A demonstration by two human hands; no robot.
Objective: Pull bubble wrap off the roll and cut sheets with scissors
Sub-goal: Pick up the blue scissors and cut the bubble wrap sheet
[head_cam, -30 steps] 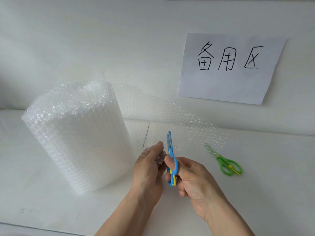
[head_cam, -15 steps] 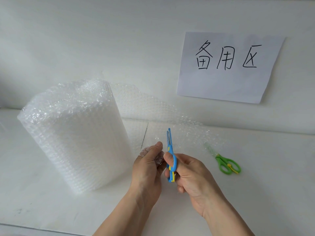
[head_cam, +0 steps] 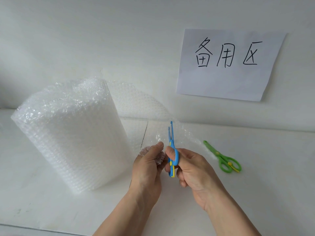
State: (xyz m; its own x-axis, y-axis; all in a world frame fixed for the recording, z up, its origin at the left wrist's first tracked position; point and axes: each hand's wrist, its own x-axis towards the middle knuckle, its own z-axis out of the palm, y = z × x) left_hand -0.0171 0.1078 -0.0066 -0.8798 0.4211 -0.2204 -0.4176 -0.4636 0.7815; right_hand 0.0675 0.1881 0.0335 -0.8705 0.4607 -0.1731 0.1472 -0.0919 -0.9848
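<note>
A big roll of clear bubble wrap (head_cam: 68, 133) stands upright on the white table at the left. A loose sheet of bubble wrap (head_cam: 141, 106) runs from the roll's top down to the right, toward my hands. My left hand (head_cam: 148, 167) pinches the sheet's near edge between thumb and fingers. My right hand (head_cam: 196, 172) holds small blue scissors (head_cam: 172, 150) with yellow trim, thumb through the upper loop. Their blades point up and away, slightly parted, at the sheet's edge just right of my left thumb.
Green scissors (head_cam: 223, 157) with a yellow pivot lie shut on the table to the right of my hands. A white paper sign (head_cam: 228, 65) with handwritten characters is stuck to the wall behind. The table's front edge (head_cam: 42, 229) runs along the bottom left.
The blue scissors' blades have parted slightly and sit a little further along the sheet. The loose sheet has sagged lower on the right, uncovering the green scissors' tip. Both hands stay almost in place.
</note>
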